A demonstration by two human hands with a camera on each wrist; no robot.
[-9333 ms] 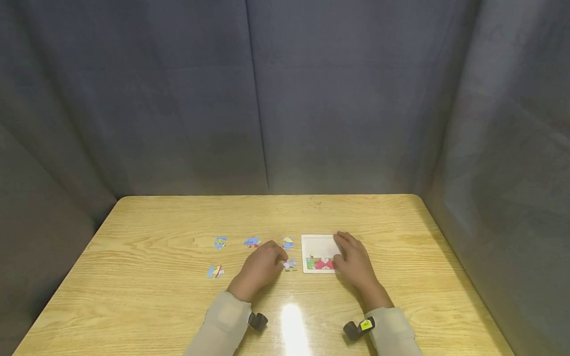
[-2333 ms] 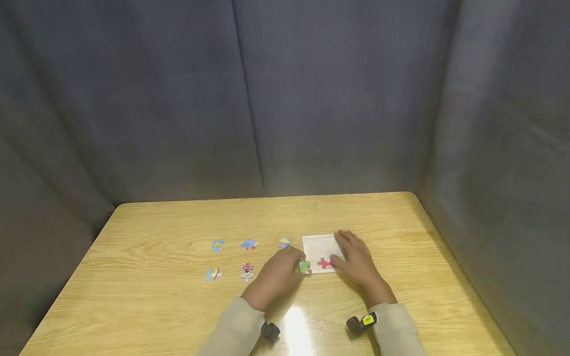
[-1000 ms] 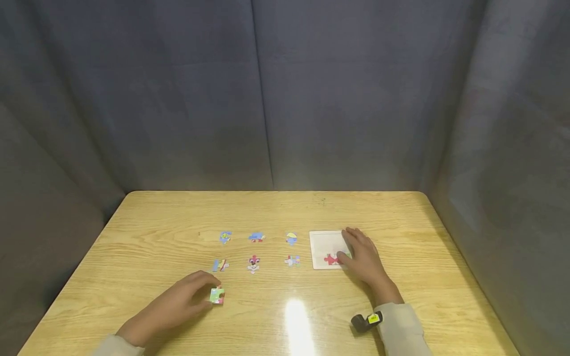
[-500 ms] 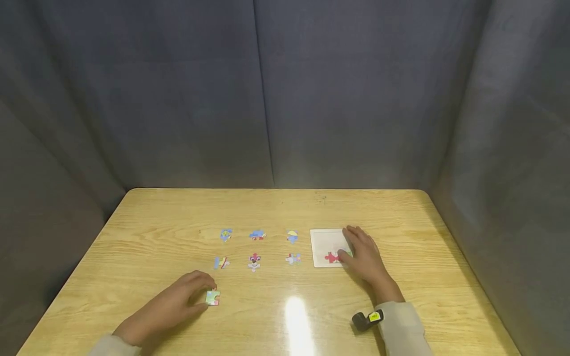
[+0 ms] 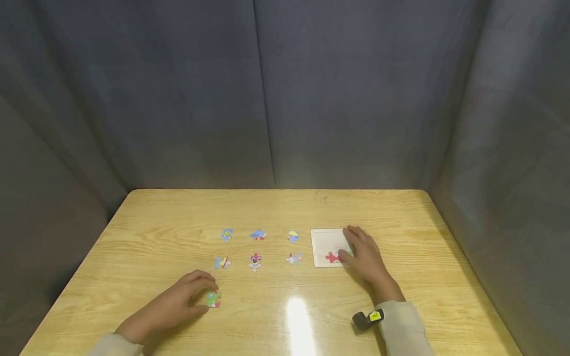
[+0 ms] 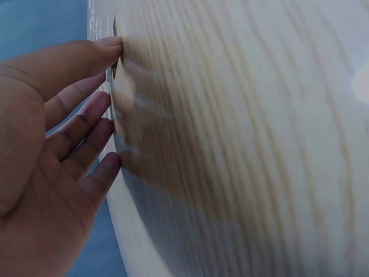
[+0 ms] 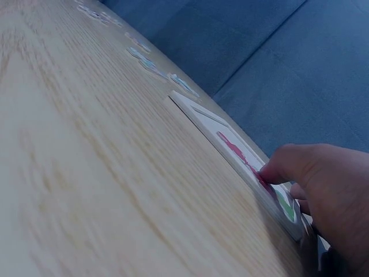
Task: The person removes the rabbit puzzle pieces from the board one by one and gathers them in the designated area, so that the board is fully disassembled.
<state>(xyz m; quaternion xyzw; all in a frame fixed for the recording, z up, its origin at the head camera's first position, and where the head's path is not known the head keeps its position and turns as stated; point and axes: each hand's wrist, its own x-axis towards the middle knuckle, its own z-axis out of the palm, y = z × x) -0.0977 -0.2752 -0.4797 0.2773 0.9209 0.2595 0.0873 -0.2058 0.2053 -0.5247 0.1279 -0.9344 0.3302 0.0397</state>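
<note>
At the left front of the table, my left hand (image 5: 175,304) holds a green jigsaw piece (image 5: 214,298) with pink at its lower edge, between thumb and fingers. In the left wrist view the fingertips (image 6: 112,158) are right at the tabletop, and the piece shows only as a thin edge by the thumb. A white puzzle tray (image 5: 321,242) lies right of centre, gripped at its right side by my right hand (image 5: 365,254). Its thumb rests on the red jigsaw pieces (image 5: 331,257) in the tray's lower part. A green piece (image 7: 285,205) sits partly hidden beside them.
Two rows of loose pieces lie left of the tray: a blue-yellow piece (image 5: 292,236), a blue-red piece (image 5: 258,235), a flower piece (image 5: 227,234), a pale blue-pink piece (image 5: 294,258), a face piece (image 5: 255,262) and a striped piece (image 5: 222,262). Grey curtains (image 5: 178,99) enclose the table.
My left hand has taken the green piece out of the tray's lower left corner and carried it to the table's left front. Over the last second it barely moves. My right hand stays on the tray.
</note>
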